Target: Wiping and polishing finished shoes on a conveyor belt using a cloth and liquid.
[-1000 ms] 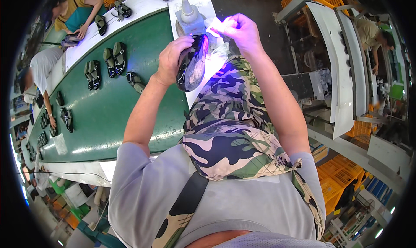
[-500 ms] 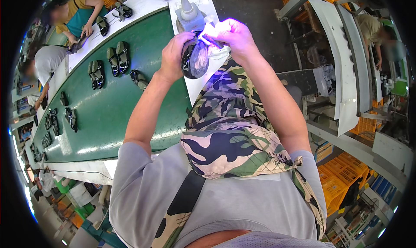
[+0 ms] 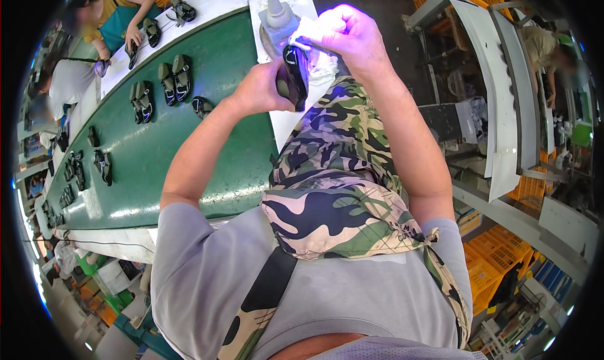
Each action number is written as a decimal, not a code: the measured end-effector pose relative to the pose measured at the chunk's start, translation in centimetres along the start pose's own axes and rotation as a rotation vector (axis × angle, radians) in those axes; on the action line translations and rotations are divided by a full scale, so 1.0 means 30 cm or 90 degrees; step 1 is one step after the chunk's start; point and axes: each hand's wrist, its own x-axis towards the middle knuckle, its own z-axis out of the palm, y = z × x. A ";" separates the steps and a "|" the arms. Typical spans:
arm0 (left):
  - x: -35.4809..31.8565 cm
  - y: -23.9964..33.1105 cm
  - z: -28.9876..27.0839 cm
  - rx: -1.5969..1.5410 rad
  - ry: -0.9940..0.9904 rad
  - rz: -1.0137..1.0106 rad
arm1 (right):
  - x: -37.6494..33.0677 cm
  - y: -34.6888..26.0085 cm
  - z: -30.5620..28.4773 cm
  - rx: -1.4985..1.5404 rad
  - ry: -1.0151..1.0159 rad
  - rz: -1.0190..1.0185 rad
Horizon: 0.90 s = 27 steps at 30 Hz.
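A glossy black shoe (image 3: 294, 77) is gripped in my left hand (image 3: 259, 90), thumb and fingers wrapped around it. It is held on edge, its narrow side toward me. At its upper end, my right hand (image 3: 355, 42) pinches a crumpled white cloth (image 3: 313, 31) against or very close to the shoe. Bright violet light washes over the cloth and fingertips, hiding detail there. Just behind stands a pale squeeze bottle (image 3: 279, 15) with a pointed nozzle. More white cloth or paper (image 3: 325, 70) lies beneath my right hand.
Several dark shoes, such as one pair (image 3: 174, 80), rest on the green belt (image 3: 233, 162) to my left. Across it, a person (image 3: 129, 11) handles shoes on the white ledge (image 3: 207, 7). Orange crates (image 3: 494, 259) and a metal-framed rack (image 3: 481, 77) are at right.
The shoe has turned from showing its broad face to standing on edge. My right hand with the cloth has risen slightly. The person across has shifted a shoe along the ledge.
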 end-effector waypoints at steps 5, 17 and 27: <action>-0.007 -0.051 -0.004 -0.189 -0.077 0.053 | 0.034 0.038 0.016 -0.031 0.024 -0.075; -0.007 -0.067 0.021 -0.674 -0.191 -0.113 | 0.003 0.104 -0.008 -0.131 -0.059 -0.079; 0.023 -0.103 0.050 -0.822 -0.091 -0.179 | -0.078 0.184 -0.038 -0.003 -0.114 -0.049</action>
